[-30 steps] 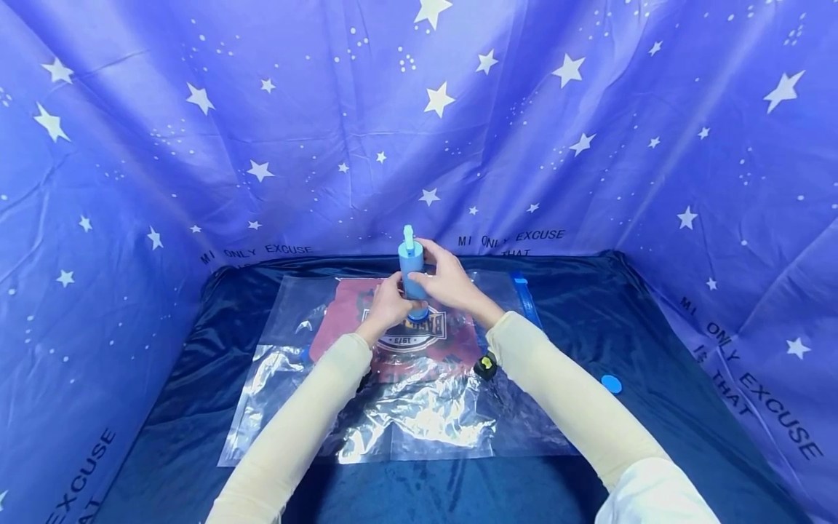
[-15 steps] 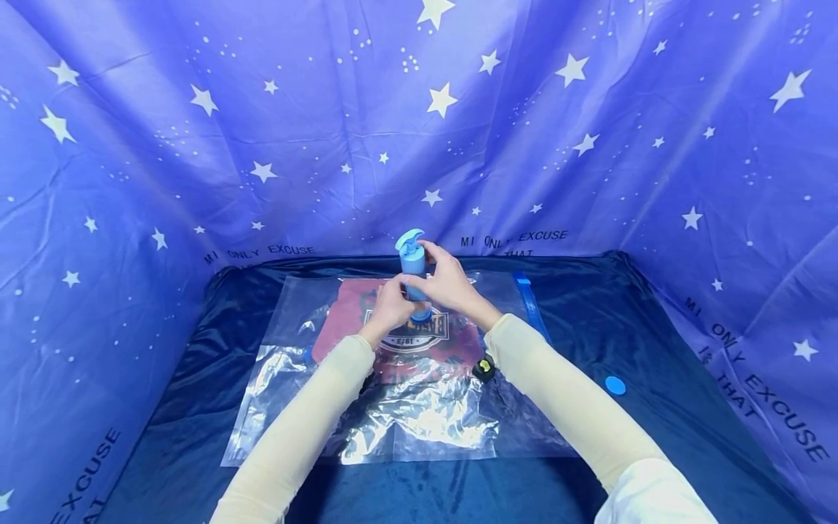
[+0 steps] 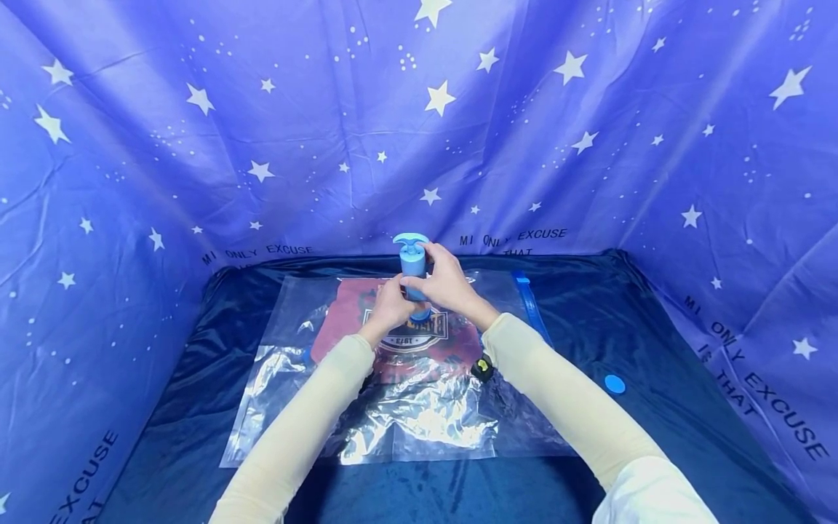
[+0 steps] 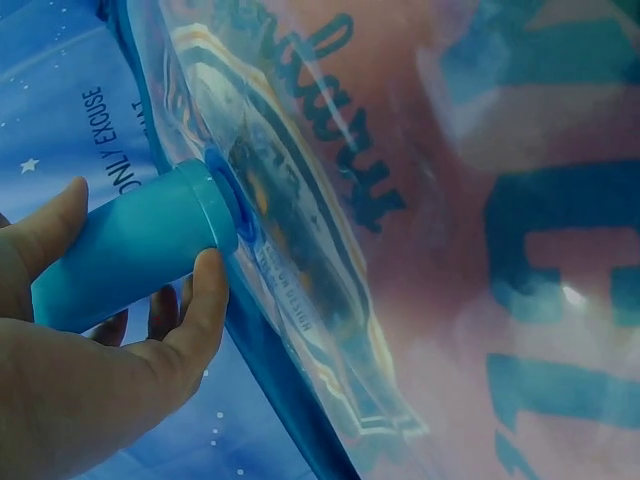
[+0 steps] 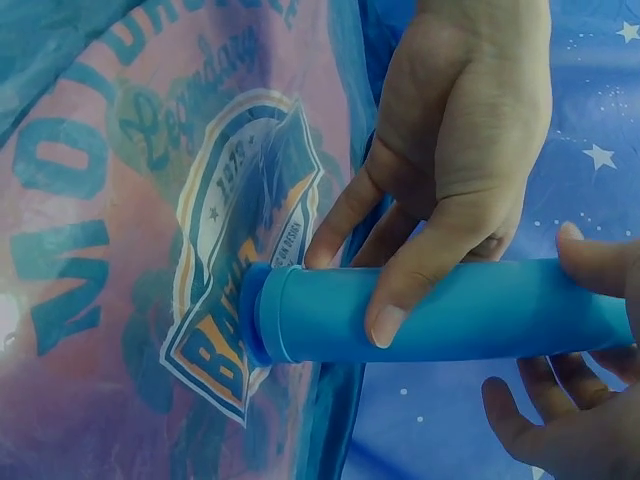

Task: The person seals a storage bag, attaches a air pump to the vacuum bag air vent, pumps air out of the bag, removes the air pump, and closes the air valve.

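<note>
A blue hand pump [image 3: 412, 266] with a T-shaped handle [image 3: 411, 239] stands upright on a clear vacuum storage bag [image 3: 393, 429]. Its lower end sits on the bag's round blue valve [image 4: 238, 205]. My left hand [image 3: 391, 309] grips the lower barrel, thumb and fingers close above the valve, as the right wrist view shows. Higher up, my right hand [image 3: 448, 284] holds the barrel just under the handle, its fingertips curled round the far side. Inside the bag lies a pink printed cloth [image 3: 334, 324] with a "1973" badge, flat beneath the plastic.
A round blue cap [image 3: 614, 384] lies on the dark blue table cloth [image 3: 681, 451] to the right. The bag's blue zip strip [image 3: 532, 309] runs along its right side. Starry purple curtains [image 3: 327, 131] enclose the back and both sides.
The pump's handle has turned from end-on to crosswise, broad side facing me. Both hands keep their places on the barrel, and the bag lies as before.
</note>
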A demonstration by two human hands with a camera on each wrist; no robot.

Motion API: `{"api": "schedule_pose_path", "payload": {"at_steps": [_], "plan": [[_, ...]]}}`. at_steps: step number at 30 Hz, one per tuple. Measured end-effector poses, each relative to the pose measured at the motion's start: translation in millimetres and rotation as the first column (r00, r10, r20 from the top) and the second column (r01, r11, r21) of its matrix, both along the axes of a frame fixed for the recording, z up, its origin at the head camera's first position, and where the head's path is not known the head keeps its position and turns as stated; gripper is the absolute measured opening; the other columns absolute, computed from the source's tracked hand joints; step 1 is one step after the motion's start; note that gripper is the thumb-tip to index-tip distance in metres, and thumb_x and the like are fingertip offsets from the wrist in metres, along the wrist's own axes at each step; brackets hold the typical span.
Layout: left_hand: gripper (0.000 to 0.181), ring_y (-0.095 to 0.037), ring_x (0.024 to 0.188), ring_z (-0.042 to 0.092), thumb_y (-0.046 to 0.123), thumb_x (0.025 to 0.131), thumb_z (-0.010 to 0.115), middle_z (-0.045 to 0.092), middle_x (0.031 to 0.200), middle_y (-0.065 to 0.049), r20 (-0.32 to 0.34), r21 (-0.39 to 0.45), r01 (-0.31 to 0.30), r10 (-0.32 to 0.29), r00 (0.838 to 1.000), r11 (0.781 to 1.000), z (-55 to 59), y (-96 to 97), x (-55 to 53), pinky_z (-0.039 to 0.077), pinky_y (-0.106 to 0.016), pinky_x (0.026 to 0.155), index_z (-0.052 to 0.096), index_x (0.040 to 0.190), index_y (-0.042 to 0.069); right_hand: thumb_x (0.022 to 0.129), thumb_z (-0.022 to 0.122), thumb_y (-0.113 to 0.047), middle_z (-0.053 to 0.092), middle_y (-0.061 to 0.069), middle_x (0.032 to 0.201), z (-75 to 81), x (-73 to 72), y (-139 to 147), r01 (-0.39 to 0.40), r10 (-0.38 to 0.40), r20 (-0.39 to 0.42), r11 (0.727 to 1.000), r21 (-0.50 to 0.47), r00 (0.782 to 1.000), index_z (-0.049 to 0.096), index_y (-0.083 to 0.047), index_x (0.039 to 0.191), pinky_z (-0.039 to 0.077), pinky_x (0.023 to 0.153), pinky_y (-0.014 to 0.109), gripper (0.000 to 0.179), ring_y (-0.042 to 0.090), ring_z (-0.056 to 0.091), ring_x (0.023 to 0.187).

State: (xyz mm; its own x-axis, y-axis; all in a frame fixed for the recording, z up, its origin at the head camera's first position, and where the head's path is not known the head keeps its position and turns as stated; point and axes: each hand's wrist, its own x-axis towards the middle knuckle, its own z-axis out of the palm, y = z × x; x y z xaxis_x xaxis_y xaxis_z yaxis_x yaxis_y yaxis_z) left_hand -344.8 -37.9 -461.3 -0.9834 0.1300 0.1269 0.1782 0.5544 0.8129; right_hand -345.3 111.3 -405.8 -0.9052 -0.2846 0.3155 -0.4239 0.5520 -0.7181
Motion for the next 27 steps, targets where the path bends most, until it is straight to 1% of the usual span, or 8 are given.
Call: {"api": "schedule_pose_path", "payload": {"at_steps": [3,8,12,13,18,23,25,27], "plan": [[0.052,-0.032,0.101,0.069,0.016,0.082,0.090,0.075,0.106,-0.013,-0.010,-0.011,-0.001,0.001,1.000,1.000,-0.3,0.5,-0.1,0.022,-0.058,0.123,0.067,0.126,0.001,0.091,0.086,-0.026,0.062,0.014,0.124,0.6,1.1,0.7,-0.010,0.010,-0.004,1.000,0.000,1.000,0.055,-0.004,0.147,0.055,0.087,0.045,0.067,0.030,0.062,0.109],[0.051,-0.034,0.107,0.067,0.015,0.084,0.090,0.075,0.112,-0.014,0.047,-0.015,-0.006,0.007,0.999,1.000,3.8,1.1,1.2,0.018,-0.053,0.126,0.066,0.129,0.003,0.095,0.080,-0.018,0.064,0.018,0.136,1.9,2.1,2.8,-0.053,0.056,0.048,0.996,-0.065,0.997,0.048,-0.004,0.153,0.054,0.100,0.050,0.068,0.034,0.062,0.125],[0.054,-0.033,0.110,0.068,0.015,0.084,0.090,0.074,0.116,-0.014,0.057,-0.011,-0.004,0.004,0.998,1.000,3.0,0.4,0.1,0.015,-0.053,0.126,0.065,0.131,0.003,0.098,0.076,-0.013,0.064,0.019,0.139,1.7,1.6,3.7,-0.081,0.088,0.072,0.993,-0.086,0.994,0.049,-0.003,0.152,0.051,0.105,0.050,0.061,0.036,0.063,0.127],[0.054,-0.033,0.110,0.068,0.015,0.084,0.090,0.075,0.116,-0.014,0.056,-0.011,-0.003,0.004,0.998,1.000,3.0,0.2,-0.1,0.014,-0.053,0.127,0.065,0.130,0.003,0.098,0.076,-0.013,0.065,0.019,0.138,2.1,1.6,3.6,-0.083,0.089,0.073,0.993,-0.084,0.993,0.050,-0.003,0.152,0.052,0.104,0.051,0.060,0.035,0.063,0.127],[0.056,-0.035,0.113,0.067,0.015,0.083,0.091,0.074,0.118,-0.016,0.032,-0.022,-0.002,0.003,0.999,1.000,2.9,0.6,0.1,0.020,-0.053,0.125,0.066,0.131,0.001,0.096,0.080,-0.021,0.068,0.015,0.128,2.6,1.3,2.8,-0.040,0.042,0.047,0.998,-0.043,0.998,0.054,-0.005,0.147,0.054,0.098,0.049,0.060,0.032,0.064,0.119],[0.053,-0.035,0.114,0.067,0.013,0.083,0.091,0.075,0.116,-0.015,0.010,-0.025,0.009,-0.009,1.000,1.000,1.9,1.0,1.3,0.011,-0.058,0.126,0.068,0.129,0.002,0.091,0.086,-0.028,0.065,0.011,0.126,1.9,0.9,1.6,0.006,-0.006,0.006,1.000,-0.001,1.000,0.051,-0.008,0.153,0.053,0.087,0.044,0.073,0.027,0.061,0.110],[0.051,-0.035,0.116,0.066,0.014,0.083,0.091,0.075,0.116,-0.014,0.022,-0.018,0.008,-0.008,1.000,1.000,2.3,0.6,2.2,0.010,-0.057,0.126,0.069,0.128,0.002,0.091,0.086,-0.028,0.064,0.011,0.127,1.5,1.0,1.2,0.001,-0.001,0.011,1.000,-0.008,1.000,0.049,-0.009,0.155,0.053,0.087,0.044,0.076,0.026,0.060,0.110],[0.053,-0.036,0.120,0.064,0.014,0.083,0.091,0.074,0.120,-0.014,0.031,-0.011,0.005,-0.004,1.000,1.000,3.6,0.0,2.6,0.009,-0.056,0.127,0.069,0.129,0.002,0.092,0.085,-0.027,0.063,0.012,0.133,2.0,1.6,1.4,-0.015,0.016,0.026,0.999,-0.031,1.000,0.046,-0.008,0.156,0.054,0.093,0.047,0.077,0.028,0.060,0.116]]}}
